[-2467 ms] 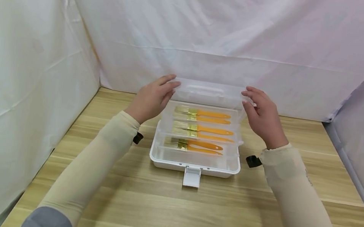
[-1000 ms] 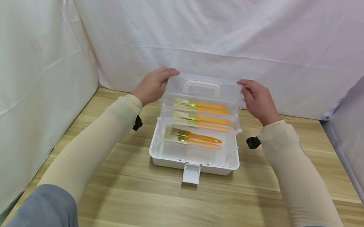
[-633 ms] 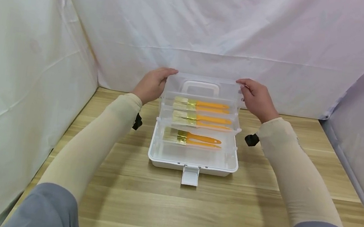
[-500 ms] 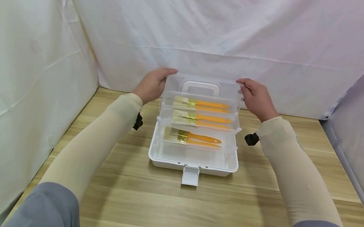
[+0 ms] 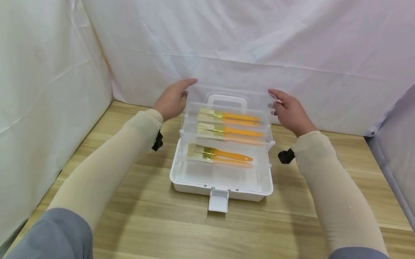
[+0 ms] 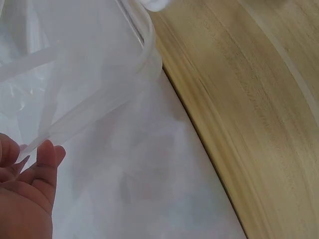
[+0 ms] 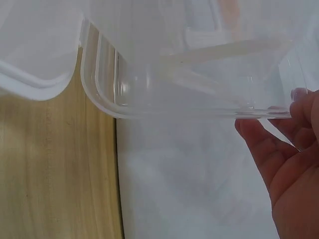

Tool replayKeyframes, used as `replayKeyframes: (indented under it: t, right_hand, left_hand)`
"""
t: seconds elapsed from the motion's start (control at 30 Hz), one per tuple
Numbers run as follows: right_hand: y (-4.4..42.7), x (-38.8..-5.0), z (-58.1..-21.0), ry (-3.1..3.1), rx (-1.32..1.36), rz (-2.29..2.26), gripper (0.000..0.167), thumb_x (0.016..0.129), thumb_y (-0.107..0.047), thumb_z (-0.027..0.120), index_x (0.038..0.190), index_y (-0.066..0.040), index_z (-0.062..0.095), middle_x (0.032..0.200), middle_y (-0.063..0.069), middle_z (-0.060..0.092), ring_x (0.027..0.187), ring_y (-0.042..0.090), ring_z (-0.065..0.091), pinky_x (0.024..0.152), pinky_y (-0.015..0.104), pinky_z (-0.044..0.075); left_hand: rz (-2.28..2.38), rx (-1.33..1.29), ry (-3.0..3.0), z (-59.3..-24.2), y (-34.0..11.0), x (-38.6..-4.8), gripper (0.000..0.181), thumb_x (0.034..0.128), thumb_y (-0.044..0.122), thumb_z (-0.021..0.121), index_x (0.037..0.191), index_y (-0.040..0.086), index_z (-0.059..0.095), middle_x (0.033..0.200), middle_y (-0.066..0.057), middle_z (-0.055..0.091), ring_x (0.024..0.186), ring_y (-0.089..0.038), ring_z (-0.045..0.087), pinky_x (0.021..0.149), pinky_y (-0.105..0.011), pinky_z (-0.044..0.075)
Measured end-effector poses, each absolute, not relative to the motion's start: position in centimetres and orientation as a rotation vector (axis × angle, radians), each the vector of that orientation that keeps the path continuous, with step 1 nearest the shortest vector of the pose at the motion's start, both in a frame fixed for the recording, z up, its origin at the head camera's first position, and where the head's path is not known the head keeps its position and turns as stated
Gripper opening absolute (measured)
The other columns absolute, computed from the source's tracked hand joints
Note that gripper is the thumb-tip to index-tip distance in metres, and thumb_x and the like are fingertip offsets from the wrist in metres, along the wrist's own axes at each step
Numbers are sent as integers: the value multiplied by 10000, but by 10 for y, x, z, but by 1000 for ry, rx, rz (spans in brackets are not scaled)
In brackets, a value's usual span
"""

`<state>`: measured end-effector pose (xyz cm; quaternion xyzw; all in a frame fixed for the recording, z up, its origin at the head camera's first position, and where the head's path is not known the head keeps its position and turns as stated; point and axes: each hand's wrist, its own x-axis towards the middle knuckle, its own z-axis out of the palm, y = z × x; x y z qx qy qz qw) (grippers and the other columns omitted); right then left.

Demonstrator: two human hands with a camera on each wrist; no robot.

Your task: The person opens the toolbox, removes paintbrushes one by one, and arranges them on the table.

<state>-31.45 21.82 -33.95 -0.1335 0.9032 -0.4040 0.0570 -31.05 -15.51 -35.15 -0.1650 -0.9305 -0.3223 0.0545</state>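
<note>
A white storage box [image 5: 219,188] stands on the table with its clear lid [image 5: 258,103] raised at the back. Two clear trays [image 5: 191,132] are stepped up behind the base. Paintbrushes with orange handles lie in pairs: upper brushes [image 5: 241,117], middle brushes [image 5: 244,132] and lower brushes [image 5: 233,155]. My left hand [image 5: 172,100] pinches the lid's left edge, seen also as a translucent strip [image 6: 87,112] in the left wrist view. My right hand [image 5: 291,114] grips the opposite edge, thumb and fingers on either side of the rim [image 7: 199,114].
A white latch [image 5: 218,201] hangs from the box's front. White cloth [image 5: 244,29] encloses the wood-grain table [image 5: 192,245] at the back and both sides. The raised lid is close to the back cloth.
Since the earliest frame, both hands have moved onto the lid's edges, and the lid stands higher in view. Over the last half second the trays have risen slightly and the lid's top has dropped slightly.
</note>
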Motion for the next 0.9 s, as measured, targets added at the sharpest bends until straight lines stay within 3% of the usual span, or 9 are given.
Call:
replayKeyframes:
  t: [0.3, 0.53, 0.9]
  right_hand:
    - [218, -317, -348, 2699, -317, -1311, 516, 1076, -248, 385, 1582, -224, 284, 1557, 51, 379, 1218, 316, 542, 986, 478, 466]
    - [219, -320, -358, 2565, -299, -1399, 592, 1076, -230, 409, 1609, -236, 153, 1612, 72, 260, 1375, 290, 409, 1048, 488, 423]
    - [221, -319, -379, 2474, -260, -1481, 676, 1039, -329, 507, 1603, -177, 169, 1610, 105, 249, 1388, 329, 392, 1087, 515, 370]
  left_hand:
    - [-951, -536, -2847, -357, -156, -313, 561, 1030, 14, 345, 1575, 135, 282, 1588, -81, 318, 1463, -206, 265, 1174, -340, 229]
    - [-828, -658, -2911, -367, -159, -314, 655, 1012, 1, 387, 1601, 110, 124, 1620, -130, 210, 1487, -262, 196, 1190, -375, 190]
    - [-938, -591, -2972, -386, -164, -312, 626, 1013, 20, 398, 1596, 119, 192, 1619, -164, 202, 1491, -307, 170, 1187, -446, 190]
